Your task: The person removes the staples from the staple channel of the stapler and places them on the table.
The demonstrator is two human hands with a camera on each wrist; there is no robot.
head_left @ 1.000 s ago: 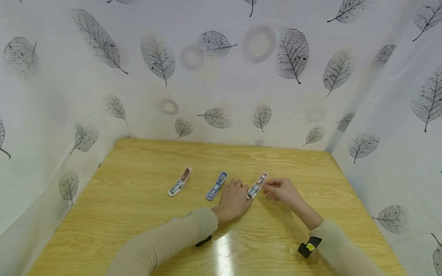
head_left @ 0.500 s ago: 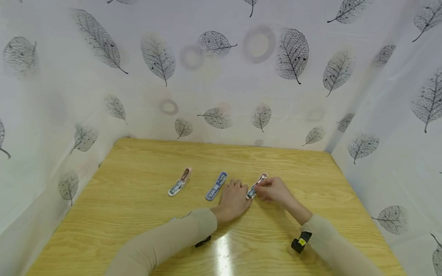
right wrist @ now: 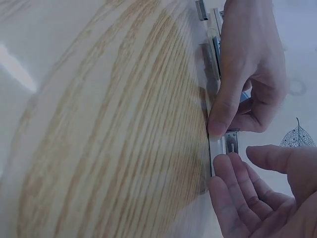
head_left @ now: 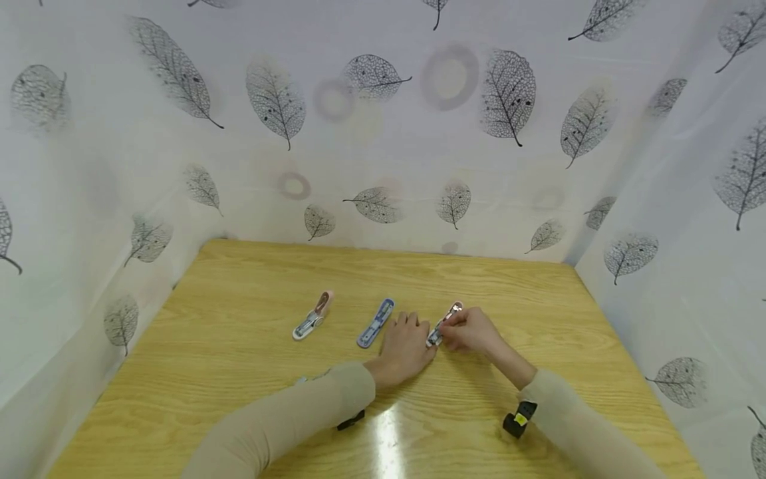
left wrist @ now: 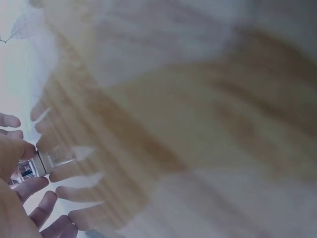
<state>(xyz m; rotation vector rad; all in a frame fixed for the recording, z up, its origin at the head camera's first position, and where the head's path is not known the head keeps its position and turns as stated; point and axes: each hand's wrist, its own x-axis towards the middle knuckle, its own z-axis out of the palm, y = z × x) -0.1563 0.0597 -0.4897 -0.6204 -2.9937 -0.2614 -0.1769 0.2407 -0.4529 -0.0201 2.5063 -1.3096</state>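
A white and pink stapler (head_left: 457, 308), unfolded so its metal inside shows, lies on the table at a slant between both hands. My left hand (head_left: 407, 347) holds its near end; in the right wrist view the left thumb (right wrist: 222, 116) presses against it, with the other fingers curled at its far side. My right hand (head_left: 473, 330) is over the middle of the same stapler and hides part of it. Its fingertips are right at the stapler's side in the right wrist view, the right thumb (right wrist: 267, 156) standing apart from them near a metal part (right wrist: 232, 141).
An unfolded blue stapler (head_left: 375, 324) lies just left of my left hand. Farther left is another unfolded stapler (head_left: 313, 316), pink and white. The wooden table (head_left: 263, 273) is bounded by a leaf-patterned curtain (head_left: 383, 153) at the back and sides.
My right hand has moved left and a little toward me, from beside the stapler to over its middle. The left hand has kept its place, and the other two staplers have not moved.
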